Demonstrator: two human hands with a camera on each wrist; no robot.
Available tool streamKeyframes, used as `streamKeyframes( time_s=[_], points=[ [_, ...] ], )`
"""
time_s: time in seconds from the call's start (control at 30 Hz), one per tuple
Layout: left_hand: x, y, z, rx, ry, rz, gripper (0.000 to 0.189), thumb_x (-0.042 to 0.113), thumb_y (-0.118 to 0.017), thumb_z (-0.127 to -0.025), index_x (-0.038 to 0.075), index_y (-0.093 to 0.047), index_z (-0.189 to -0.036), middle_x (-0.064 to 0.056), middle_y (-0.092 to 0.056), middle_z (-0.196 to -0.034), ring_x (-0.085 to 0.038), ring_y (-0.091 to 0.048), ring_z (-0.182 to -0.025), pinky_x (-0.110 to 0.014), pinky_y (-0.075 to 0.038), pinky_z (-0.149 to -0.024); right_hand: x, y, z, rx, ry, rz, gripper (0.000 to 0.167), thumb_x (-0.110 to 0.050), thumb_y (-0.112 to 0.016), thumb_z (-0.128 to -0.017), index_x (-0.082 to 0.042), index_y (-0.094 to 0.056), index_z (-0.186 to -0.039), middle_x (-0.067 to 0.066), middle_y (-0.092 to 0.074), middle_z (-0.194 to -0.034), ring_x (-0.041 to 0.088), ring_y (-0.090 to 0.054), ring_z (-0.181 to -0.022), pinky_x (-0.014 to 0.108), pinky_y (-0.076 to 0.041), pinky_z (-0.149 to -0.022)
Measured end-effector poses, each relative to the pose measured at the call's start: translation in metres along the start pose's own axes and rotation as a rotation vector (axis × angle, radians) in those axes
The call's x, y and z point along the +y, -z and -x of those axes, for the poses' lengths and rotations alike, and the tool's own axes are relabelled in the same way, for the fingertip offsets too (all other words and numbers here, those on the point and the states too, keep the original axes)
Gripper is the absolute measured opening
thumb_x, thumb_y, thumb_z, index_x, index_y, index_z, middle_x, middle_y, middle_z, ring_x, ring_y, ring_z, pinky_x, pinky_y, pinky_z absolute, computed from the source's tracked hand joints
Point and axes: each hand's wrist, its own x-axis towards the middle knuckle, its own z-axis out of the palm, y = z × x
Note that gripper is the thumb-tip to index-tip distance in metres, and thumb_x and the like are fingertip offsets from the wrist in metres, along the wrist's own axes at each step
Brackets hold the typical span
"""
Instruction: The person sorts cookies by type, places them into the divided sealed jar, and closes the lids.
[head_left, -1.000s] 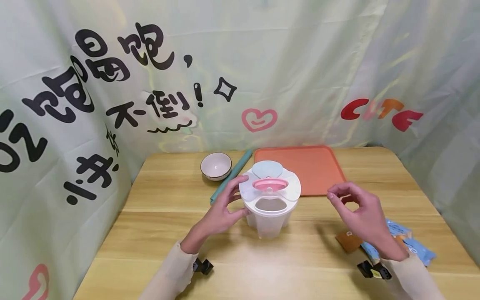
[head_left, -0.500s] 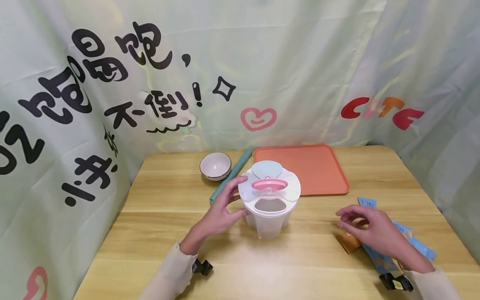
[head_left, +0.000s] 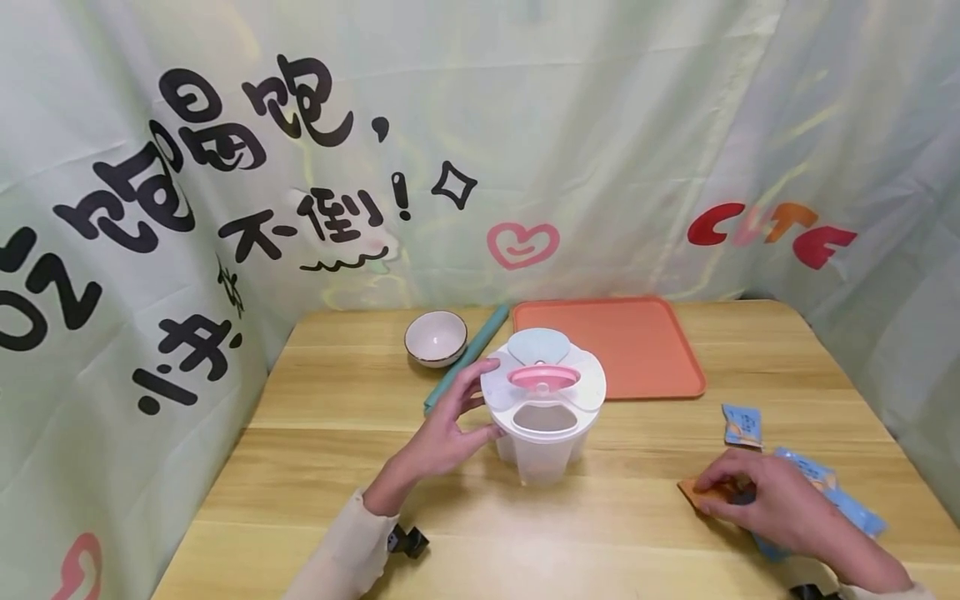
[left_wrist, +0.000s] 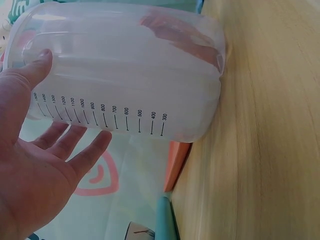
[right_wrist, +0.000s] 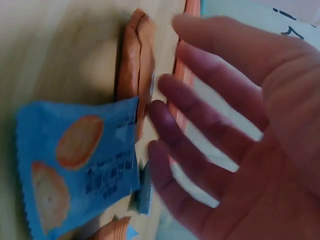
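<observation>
A clear plastic canister (head_left: pixel 543 458) with several compartments stands on the wooden table. Its white scalloped lid (head_left: pixel 590 392) has a pink handle and an opening at the front. My left hand (head_left: pixel 444 435) holds the canister's left side, thumb and fingers spread around it; printed volume marks show in the left wrist view. At the right, my right hand (head_left: pixel 783 500) is over an orange-brown snack packet (head_left: pixel 692 492). Its fingers are loosely bent beside the packet in the right wrist view, with no visible grip. A blue biscuit packet (right_wrist: pixel 85 155) lies close by.
An orange tray (head_left: pixel 645 346) lies behind the canister. A teal roll (head_left: pixel 480 342) and a white bowl (head_left: pixel 435 337) are at the back left. One small blue packet (head_left: pixel 742 425) lies apart from the other blue packets (head_left: pixel 858 510). A printed curtain (head_left: pixel 615 167) surrounds the table.
My right hand has moved down and to the right, from above the table to the packets. A small blue packet behind it has come into full view. The left hand stays on the canister.
</observation>
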Motion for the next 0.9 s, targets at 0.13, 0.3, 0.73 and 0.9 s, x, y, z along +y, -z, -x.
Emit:
streamKeyframes(
  time_s=[0.13, 0.3, 0.73, 0.9],
  points=[
    [-0.001, 0.001, 0.002, 0.007, -0.002, -0.013, 0.083, -0.009, -0.081, -0.092, 0.007, -0.038, -0.161, -0.022, -0.043, -0.168, -0.037, -0.061, -0.142, -0.051, -0.059, -0.116, -0.002, 0.003, -0.002, -0.081, -0.054, 0.038, 0.027, -0.023, -0.098, -0.080, -0.026, -0.080, -0.100, -0.010, -0.074, -0.098, -0.008, -0.059, -0.081, 0.021, -0.054, -0.061],
    [-0.001, 0.001, 0.002, 0.005, -0.011, -0.016, 0.083, -0.007, -0.080, -0.093, 0.009, -0.037, -0.163, -0.022, -0.043, -0.169, -0.034, -0.062, -0.141, -0.050, -0.059, -0.115, -0.009, 0.003, -0.008, -0.150, -0.180, 0.128, 0.038, -0.035, -0.101, -0.076, -0.028, -0.080, -0.107, -0.011, -0.069, -0.106, -0.006, -0.050, -0.084, 0.020, -0.051, -0.068],
    [0.002, 0.000, 0.000, -0.001, 0.005, -0.009, 0.084, -0.007, -0.080, -0.093, 0.010, -0.037, -0.163, -0.018, -0.042, -0.170, -0.037, -0.059, -0.144, -0.052, -0.058, -0.117, -0.014, -0.005, -0.010, -0.067, -0.152, 0.258, 0.034, -0.026, -0.102, -0.074, -0.030, -0.077, -0.097, -0.013, -0.065, -0.103, 0.002, -0.054, -0.089, 0.024, -0.052, -0.072],
    [0.002, 0.000, 0.000, -0.003, 0.007, -0.005, 0.084, -0.007, -0.080, -0.094, 0.010, -0.037, -0.163, -0.018, -0.042, -0.170, -0.037, -0.059, -0.144, -0.054, -0.058, -0.117, -0.015, -0.011, -0.007, 0.040, -0.073, 0.262, 0.034, -0.014, -0.098, -0.077, -0.032, -0.071, -0.086, -0.017, -0.060, -0.096, -0.002, -0.049, -0.083, 0.022, -0.047, -0.065]
  ],
)
